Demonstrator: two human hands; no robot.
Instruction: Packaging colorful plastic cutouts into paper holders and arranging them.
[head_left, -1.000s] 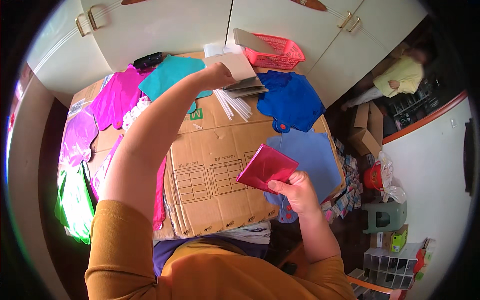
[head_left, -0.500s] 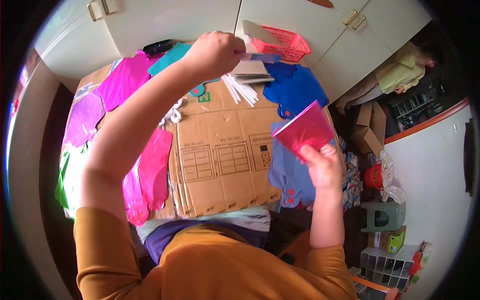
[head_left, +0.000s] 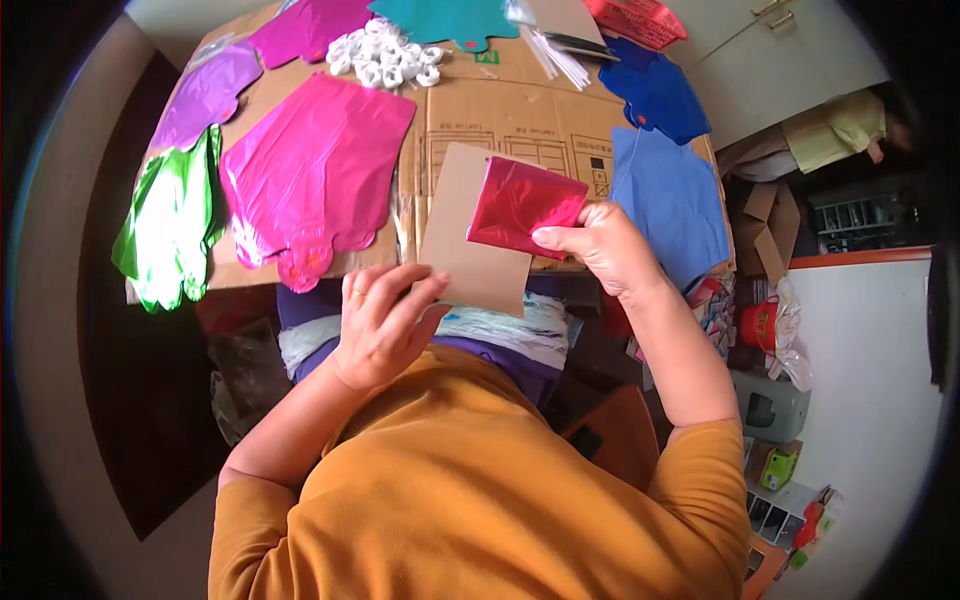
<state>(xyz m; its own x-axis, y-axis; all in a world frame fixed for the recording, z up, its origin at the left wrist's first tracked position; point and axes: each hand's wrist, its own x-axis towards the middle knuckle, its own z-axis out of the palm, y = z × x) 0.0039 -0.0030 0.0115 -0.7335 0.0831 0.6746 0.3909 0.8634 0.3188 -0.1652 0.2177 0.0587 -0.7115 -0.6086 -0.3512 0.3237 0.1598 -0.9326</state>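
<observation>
My left hand (head_left: 385,320) grips the lower edge of a tan cardboard sheet (head_left: 465,245), held upright in front of my chest. My right hand (head_left: 600,245) pinches a folded shiny red foil piece (head_left: 522,205) against the sheet's upper right part. Both hands hover just in front of a table covered by flattened brown cardboard (head_left: 500,115). A large pink foil balloon (head_left: 315,165) lies flat to the left of the sheet.
Purple (head_left: 205,95), green (head_left: 170,220), magenta (head_left: 310,20), teal (head_left: 445,18) and blue (head_left: 670,195) foil balloons lie about the table. White plastic rings (head_left: 385,60) and white sticks (head_left: 560,62) sit at the back, beside a red basket (head_left: 640,15). Boxes and clutter stand at the right.
My left hand has come back from the far side of the table carrying the tan sheet. My right hand has brought the red foil piece up against it.
</observation>
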